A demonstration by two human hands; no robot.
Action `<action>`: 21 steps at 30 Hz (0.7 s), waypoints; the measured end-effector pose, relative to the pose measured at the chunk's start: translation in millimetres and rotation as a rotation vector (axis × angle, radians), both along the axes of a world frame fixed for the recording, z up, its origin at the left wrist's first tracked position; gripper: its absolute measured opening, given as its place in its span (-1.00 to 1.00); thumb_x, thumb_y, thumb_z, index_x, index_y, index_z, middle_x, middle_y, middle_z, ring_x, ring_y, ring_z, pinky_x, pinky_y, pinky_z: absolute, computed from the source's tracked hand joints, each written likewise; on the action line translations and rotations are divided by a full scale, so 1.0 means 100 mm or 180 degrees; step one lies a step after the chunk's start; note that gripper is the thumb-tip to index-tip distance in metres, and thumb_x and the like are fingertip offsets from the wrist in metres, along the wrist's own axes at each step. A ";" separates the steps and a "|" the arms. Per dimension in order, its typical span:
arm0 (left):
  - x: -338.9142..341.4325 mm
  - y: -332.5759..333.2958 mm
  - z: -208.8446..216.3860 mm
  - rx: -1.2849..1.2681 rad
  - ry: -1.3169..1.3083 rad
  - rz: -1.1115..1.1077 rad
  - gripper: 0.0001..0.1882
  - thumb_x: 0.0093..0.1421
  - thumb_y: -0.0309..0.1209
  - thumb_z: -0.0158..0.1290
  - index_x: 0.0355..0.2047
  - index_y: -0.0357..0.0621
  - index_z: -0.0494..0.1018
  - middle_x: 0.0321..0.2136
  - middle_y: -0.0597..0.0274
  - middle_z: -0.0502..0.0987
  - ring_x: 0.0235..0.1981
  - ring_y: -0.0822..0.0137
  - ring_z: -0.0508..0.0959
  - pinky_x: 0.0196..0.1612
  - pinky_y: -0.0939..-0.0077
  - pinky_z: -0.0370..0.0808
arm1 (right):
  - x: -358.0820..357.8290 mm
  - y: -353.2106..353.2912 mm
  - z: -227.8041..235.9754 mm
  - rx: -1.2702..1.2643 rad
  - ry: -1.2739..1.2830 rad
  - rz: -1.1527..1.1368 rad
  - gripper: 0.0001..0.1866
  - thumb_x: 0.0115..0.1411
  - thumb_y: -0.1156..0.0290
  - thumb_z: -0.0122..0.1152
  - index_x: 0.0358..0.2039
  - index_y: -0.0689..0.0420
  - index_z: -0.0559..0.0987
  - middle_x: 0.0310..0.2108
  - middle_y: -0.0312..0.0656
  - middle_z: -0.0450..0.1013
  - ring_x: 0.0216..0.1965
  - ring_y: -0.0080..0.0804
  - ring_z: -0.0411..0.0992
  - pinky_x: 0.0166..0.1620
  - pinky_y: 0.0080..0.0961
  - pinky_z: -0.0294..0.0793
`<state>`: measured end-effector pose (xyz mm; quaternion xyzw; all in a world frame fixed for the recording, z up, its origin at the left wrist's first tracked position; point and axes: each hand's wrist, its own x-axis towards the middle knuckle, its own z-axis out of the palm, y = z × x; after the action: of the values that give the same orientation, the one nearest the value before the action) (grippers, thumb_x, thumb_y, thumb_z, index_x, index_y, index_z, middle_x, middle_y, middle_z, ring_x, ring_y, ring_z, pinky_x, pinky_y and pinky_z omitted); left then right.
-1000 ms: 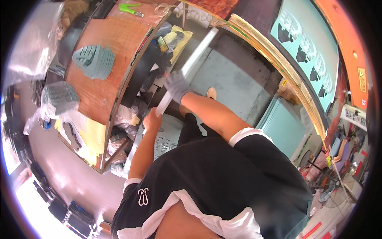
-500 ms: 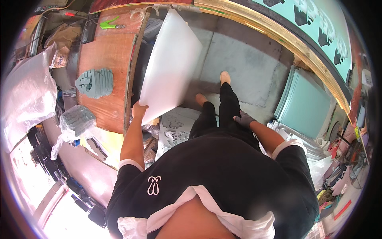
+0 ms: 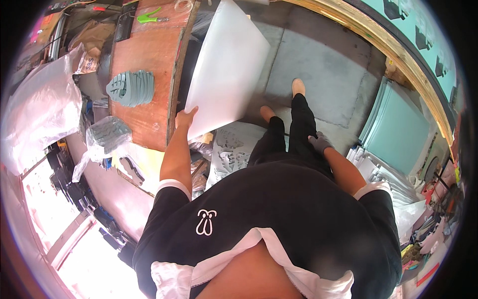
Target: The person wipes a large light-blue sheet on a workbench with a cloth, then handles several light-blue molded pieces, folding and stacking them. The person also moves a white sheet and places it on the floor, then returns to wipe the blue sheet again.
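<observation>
My left hand [image 3: 185, 118] is closed on the near edge of a large white sheet [image 3: 229, 67], thumb over its face. The sheet stands tilted beside the wooden table. My right hand [image 3: 320, 143], in a grey glove with bare fingertips, hangs by my thigh, its fingers loosely apart and holding nothing. On the table [image 3: 147, 52] sits a stack of grey-green cut-out pieces [image 3: 130, 88]. Below my left arm, a grey sheet with cut-out shapes [image 3: 229, 149] lies near my legs.
A green air gun [image 3: 149, 17] lies at the table's far end. Clear plastic wraps more pieces [image 3: 108, 135] at the left. Several pale green sheets [image 3: 398, 124] lean at the right, near a wooden-edged bench [image 3: 378, 30]. Grey concrete floor [image 3: 323, 65] stretches ahead of my feet.
The whole view has shifted, so the table, sheet and floor sit farther right and higher in the picture. My left hand keeps its hold on the white sheet; my right hand stays by my thigh.
</observation>
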<state>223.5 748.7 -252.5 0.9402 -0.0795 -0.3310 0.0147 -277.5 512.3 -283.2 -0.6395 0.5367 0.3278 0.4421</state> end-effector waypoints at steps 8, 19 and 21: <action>-0.14 -0.01 0.05 -0.0070 -0.0218 -0.0136 -0.24 -0.13 0.15 0.18 -0.13 -0.30 0.47 -0.18 -0.08 0.53 -0.09 0.03 0.51 -0.01 0.23 0.41 | 0.01 0.00 -0.10 -0.0021 0.0033 0.0088 -0.20 0.08 -0.12 0.04 0.14 0.28 0.26 0.10 0.15 0.26 0.15 -0.02 0.22 0.16 -0.25 0.21; -0.70 -0.06 0.15 0.0037 -0.0152 -0.0832 -0.47 -0.11 -0.11 0.20 -0.11 -0.06 0.47 -0.21 0.02 0.55 -0.13 0.03 0.53 -0.06 0.20 0.43 | 0.16 -0.08 -0.10 -0.0148 -0.0083 0.0178 -0.26 0.09 -0.09 0.04 0.08 0.29 0.32 0.05 0.17 0.30 0.10 -0.01 0.28 0.13 -0.25 0.25; -0.86 -0.03 0.15 -0.0405 -0.0112 -0.0815 -0.41 -0.14 -0.24 0.17 -0.02 -0.04 0.39 -0.19 -0.03 0.53 -0.11 0.00 0.50 -0.04 0.19 0.41 | 0.22 -0.11 -0.08 -0.0249 -0.0072 0.0220 -0.27 0.08 -0.08 0.04 0.06 0.29 0.34 0.05 0.18 0.31 0.10 0.00 0.28 0.13 -0.25 0.25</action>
<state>137.4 745.4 -237.9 0.9252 -0.2199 -0.3078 0.0306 -255.4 501.6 -291.6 -0.6782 0.5216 0.3145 0.4112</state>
